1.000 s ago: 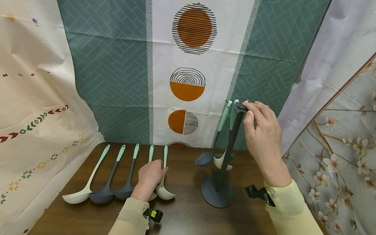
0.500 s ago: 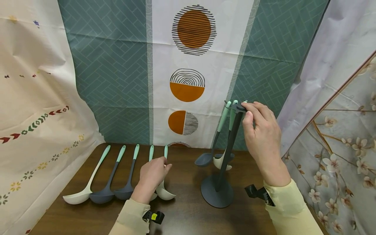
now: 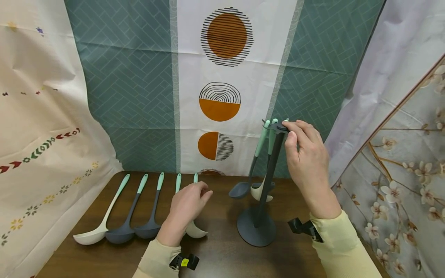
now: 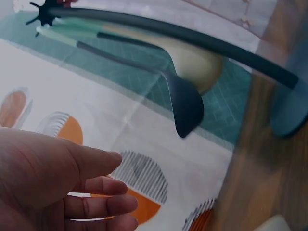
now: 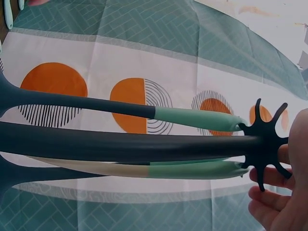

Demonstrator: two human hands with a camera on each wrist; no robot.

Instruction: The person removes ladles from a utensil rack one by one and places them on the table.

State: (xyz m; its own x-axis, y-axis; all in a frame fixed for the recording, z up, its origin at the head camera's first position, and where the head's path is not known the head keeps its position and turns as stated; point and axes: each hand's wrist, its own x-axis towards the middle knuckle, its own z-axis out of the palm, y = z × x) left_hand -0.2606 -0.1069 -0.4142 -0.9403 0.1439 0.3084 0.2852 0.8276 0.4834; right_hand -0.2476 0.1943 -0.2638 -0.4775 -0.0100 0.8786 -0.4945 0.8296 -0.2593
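The right hand [image 3: 309,166] holds the hooked top of a dark stand [image 3: 270,172], its fingers around the hooks [image 5: 263,137] in the right wrist view. From the stand hang ladles with green handles: a grey one [image 3: 239,190], a cream one [image 3: 258,193] and another grey one partly hidden behind. Over the rightmost cream ladle [image 3: 196,231] in the table row hovers the left hand [image 3: 187,204], covering part of it and its neighbour [image 3: 179,182]. In the left wrist view the left hand [image 4: 62,183] has its fingers loosely extended, with nothing in them.
Left of the left hand lie a cream ladle [image 3: 93,236] and two grey ladles [image 3: 119,233], handles toward the back of the brown table [image 3: 222,255]. A patterned cloth [image 3: 139,96] hangs behind the table, with more cloth at both sides.
The left hand has lifted off the right end of the ladle row and moved slightly right, its fingers loosening. The right hand stays at the stand's top. The head view has shifted slightly.
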